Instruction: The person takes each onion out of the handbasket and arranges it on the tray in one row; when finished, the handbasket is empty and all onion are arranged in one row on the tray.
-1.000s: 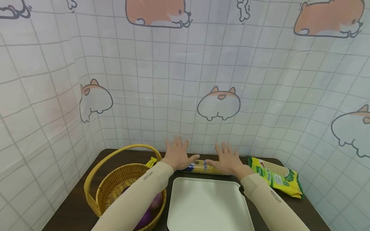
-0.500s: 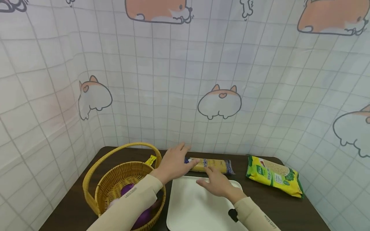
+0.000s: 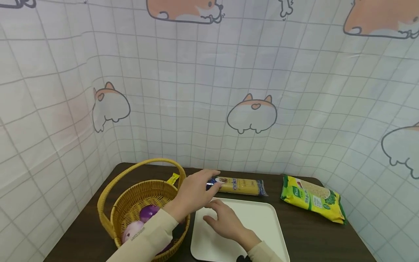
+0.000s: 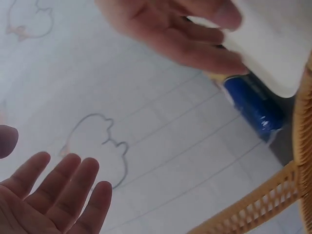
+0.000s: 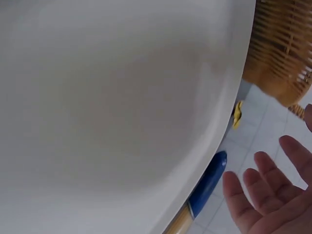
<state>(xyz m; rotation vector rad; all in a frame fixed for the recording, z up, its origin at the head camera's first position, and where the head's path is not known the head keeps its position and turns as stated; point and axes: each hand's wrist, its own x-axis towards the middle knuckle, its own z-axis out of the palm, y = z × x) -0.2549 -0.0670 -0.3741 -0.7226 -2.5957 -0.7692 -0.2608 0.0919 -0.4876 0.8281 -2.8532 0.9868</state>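
Observation:
My left hand point(image 3: 194, 191) hovers over the right rim of the wicker basket point(image 3: 122, 211), fingers relaxed and holding nothing. Below and right of it, my right hand point(image 3: 226, 222) is above the white tray point(image 3: 265, 225), its fingers loosely bent and holding nothing. In the left wrist view the left fingers point(image 4: 73, 187) are spread a little, while the right hand point(image 4: 180, 36) crosses the top. The right wrist view has the right fingers point(image 5: 265, 183) beside the tray's edge. A purple vegetable point(image 3: 149, 211) and a pinkish round one point(image 3: 132, 230) lie in the basket, partly hidden by the left sleeve.
Behind the tray lies a long yellow-and-blue spaghetti pack point(image 3: 243, 186). A yellow-green food pouch point(image 3: 312, 200) lies at the right. A small yellow packet point(image 3: 173, 178) sits behind the basket, whose tall handle point(image 3: 131, 171) arches up. A grid-patterned curtain point(image 3: 183, 138) stands behind the dark table.
Both hands, at first outstretched near the spaghetti pack with fingers spread, have drawn back. The right hand has moved left and nearer over the tray; the left came down slightly beside the basket.

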